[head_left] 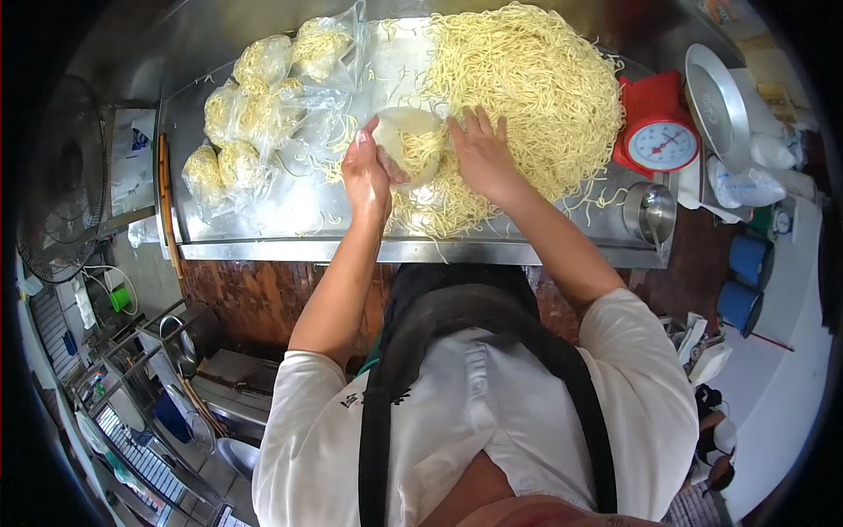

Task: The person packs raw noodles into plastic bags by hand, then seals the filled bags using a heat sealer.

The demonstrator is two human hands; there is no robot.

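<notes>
A whitish, translucent bowl (406, 119) is in my left hand (367, 167), with thumb and fingers gripping its left side. Some noodles lie inside the bowl, which looks tilted toward the pile. My right hand (485, 160) rests on the left part of a big heap of pale yellow noodles (531, 75), just right of the bowl. Its fingers are stretched out and spread, pointing away from me. Left of the bowl, several clear plastic bags of noodles (255, 110) sit on the metal worktop (263, 230).
A red dial scale (657, 123) and its round metal pan (716, 105) stand right of the heap. A metal cup (650, 212) is at the worktop's right front corner. A wooden pole (167, 206) lies along the left edge. A fan (61, 180) stands farther left.
</notes>
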